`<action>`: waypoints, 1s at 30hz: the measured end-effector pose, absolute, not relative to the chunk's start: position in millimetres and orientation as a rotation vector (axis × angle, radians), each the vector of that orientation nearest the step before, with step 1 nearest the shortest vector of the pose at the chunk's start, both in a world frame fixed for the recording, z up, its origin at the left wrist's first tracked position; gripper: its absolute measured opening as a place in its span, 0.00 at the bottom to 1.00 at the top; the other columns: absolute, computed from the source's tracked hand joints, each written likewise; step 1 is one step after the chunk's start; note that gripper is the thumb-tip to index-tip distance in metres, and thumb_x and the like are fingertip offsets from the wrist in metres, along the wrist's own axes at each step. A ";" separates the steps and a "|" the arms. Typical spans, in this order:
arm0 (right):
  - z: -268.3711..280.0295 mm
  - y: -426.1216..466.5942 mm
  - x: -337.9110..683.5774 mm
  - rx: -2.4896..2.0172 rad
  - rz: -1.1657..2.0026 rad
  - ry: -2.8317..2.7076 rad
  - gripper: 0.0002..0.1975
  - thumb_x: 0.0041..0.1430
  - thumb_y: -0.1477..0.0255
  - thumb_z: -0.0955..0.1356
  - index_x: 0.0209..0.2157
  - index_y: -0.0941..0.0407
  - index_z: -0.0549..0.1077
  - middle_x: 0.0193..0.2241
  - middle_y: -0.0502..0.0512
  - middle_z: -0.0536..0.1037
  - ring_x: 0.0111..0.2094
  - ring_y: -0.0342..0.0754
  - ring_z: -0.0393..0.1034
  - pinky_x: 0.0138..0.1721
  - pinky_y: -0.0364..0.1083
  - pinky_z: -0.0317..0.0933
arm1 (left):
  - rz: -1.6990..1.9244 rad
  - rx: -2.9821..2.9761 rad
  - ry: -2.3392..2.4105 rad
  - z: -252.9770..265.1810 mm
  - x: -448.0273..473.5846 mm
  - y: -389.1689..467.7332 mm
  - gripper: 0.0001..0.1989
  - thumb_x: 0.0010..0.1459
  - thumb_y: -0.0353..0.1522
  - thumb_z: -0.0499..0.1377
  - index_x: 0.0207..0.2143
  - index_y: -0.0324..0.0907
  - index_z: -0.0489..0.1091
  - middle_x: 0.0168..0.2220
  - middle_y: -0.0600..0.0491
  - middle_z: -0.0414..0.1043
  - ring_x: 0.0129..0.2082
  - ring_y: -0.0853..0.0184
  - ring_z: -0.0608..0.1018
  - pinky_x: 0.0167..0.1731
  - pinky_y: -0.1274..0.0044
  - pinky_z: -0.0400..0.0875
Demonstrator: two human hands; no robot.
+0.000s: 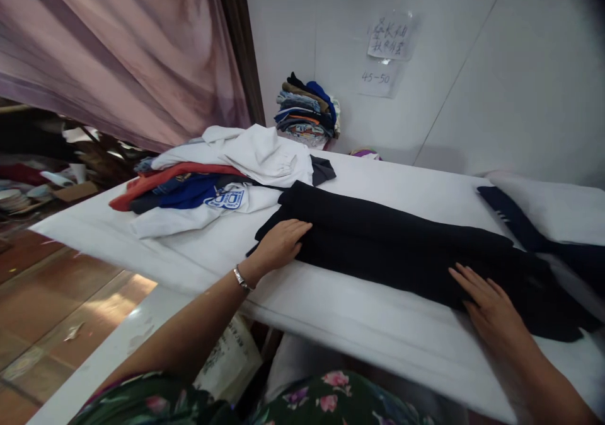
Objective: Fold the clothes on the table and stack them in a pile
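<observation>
A black garment (378,242), folded into a long strip, lies flat across the white table. Its exact kind cannot be made out. My left hand (281,242) rests open on its left end, fingers pointing right. Toward the right, my right hand (489,302) lies open on the near edge of the same cloth, its fingers stretched out. Just beyond my left hand is a loose heap of clothes, with a white garment (259,154) on top, a red one (174,182) and a blue one (189,193) below.
The white-covered table (359,311) runs left to right before me. Dark navy clothing (515,220) and white material (553,204) lie at its right end. A stack of folded clothes (305,110) stands by the wall under handwritten signs (390,37). A pink curtain (142,53) hangs at left.
</observation>
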State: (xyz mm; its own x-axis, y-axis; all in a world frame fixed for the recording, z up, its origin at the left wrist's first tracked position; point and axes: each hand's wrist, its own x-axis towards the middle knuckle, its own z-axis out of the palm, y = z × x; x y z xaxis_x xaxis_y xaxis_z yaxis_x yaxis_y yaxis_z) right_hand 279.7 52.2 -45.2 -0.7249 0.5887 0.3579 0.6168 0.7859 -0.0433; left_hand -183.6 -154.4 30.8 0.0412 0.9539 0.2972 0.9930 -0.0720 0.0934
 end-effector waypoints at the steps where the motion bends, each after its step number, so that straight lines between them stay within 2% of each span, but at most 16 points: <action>1: -44.3 51.2 279.7 -0.930 -0.107 -2.626 0.30 0.60 0.73 0.56 0.64 0.47 0.55 0.62 0.56 0.63 0.62 0.56 0.57 0.59 0.63 0.53 | -0.408 -2.149 -2.055 32.8 -185.9 -151.0 0.24 0.55 0.23 0.52 0.55 0.40 0.67 0.52 0.45 0.72 0.52 0.60 0.72 0.53 0.65 0.66; 4: -42.7 47.7 279.5 -0.941 -0.101 -2.628 0.30 0.61 0.73 0.56 0.65 0.46 0.53 0.62 0.55 0.62 0.63 0.55 0.56 0.59 0.63 0.52 | -0.370 -2.115 -2.056 37.2 -191.2 -141.1 0.21 0.55 0.21 0.50 0.48 0.40 0.72 0.44 0.46 0.75 0.45 0.60 0.74 0.46 0.66 0.68; 6: -42.6 45.8 279.8 -0.935 -0.100 -2.634 0.31 0.61 0.74 0.56 0.65 0.45 0.52 0.63 0.55 0.61 0.63 0.55 0.55 0.60 0.62 0.52 | -0.397 -2.096 -2.029 36.7 -193.5 -137.9 0.20 0.57 0.22 0.49 0.46 0.41 0.74 0.43 0.46 0.75 0.44 0.60 0.73 0.45 0.66 0.68; 11: -41.4 43.7 282.2 -0.913 -0.116 -2.658 0.31 0.62 0.74 0.55 0.66 0.45 0.50 0.64 0.55 0.59 0.64 0.55 0.53 0.60 0.63 0.51 | -0.429 -2.219 -2.000 26.8 -197.2 -147.0 0.20 0.57 0.21 0.49 0.46 0.41 0.74 0.45 0.46 0.75 0.46 0.60 0.73 0.46 0.66 0.68; 15: -30.5 35.5 278.6 -0.919 -0.097 -2.672 0.30 0.63 0.67 0.57 0.66 0.44 0.48 0.66 0.56 0.55 0.65 0.59 0.50 0.60 0.66 0.50 | -0.649 -2.279 -2.031 31.4 -199.5 -160.9 0.22 0.54 0.22 0.50 0.49 0.42 0.72 0.49 0.48 0.73 0.50 0.63 0.72 0.52 0.68 0.67; 18: -14.8 25.1 266.5 -0.904 -0.008 -2.644 0.31 0.63 0.61 0.59 0.66 0.43 0.48 0.68 0.54 0.48 0.66 0.61 0.44 0.60 0.68 0.48 | -1.000 -2.102 -2.137 46.0 -206.6 -161.8 0.18 0.56 0.28 0.50 0.48 0.43 0.72 0.51 0.49 0.72 0.51 0.65 0.73 0.53 0.71 0.67; 20: -2.7 21.5 253.2 -0.884 0.048 -2.617 0.31 0.64 0.60 0.59 0.66 0.43 0.47 0.68 0.53 0.46 0.67 0.60 0.43 0.62 0.66 0.46 | -1.127 -1.850 -2.261 56.6 -218.8 -152.8 0.17 0.58 0.33 0.51 0.46 0.42 0.72 0.51 0.49 0.72 0.50 0.64 0.74 0.51 0.71 0.69; 26: 22.4 44.6 196.4 -0.897 -0.014 -2.600 0.28 0.66 0.60 0.58 0.66 0.44 0.50 0.68 0.53 0.48 0.67 0.58 0.42 0.63 0.64 0.44 | -0.937 -1.363 -2.811 71.8 -277.3 -90.6 0.25 0.58 0.46 0.51 0.45 0.35 0.72 0.47 0.41 0.75 0.45 0.56 0.76 0.45 0.69 0.69; 30: 13.9 62.1 162.0 -0.946 -0.071 -2.660 0.27 0.66 0.58 0.57 0.64 0.47 0.56 0.66 0.56 0.53 0.66 0.58 0.46 0.61 0.65 0.47 | -1.122 -1.256 -3.259 68.5 -291.7 -57.0 0.30 0.55 0.53 0.50 0.40 0.37 0.73 0.39 0.42 0.78 0.39 0.55 0.79 0.33 0.72 0.71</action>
State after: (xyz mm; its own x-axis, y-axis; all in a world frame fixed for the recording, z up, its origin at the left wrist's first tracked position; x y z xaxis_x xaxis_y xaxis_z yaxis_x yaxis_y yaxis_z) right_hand 162.0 62.1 13.9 -0.7311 0.6074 0.3107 0.6232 0.7799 -0.0583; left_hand -291.7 -57.0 68.5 -0.6457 0.7209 -0.2517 0.4131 0.6071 0.6788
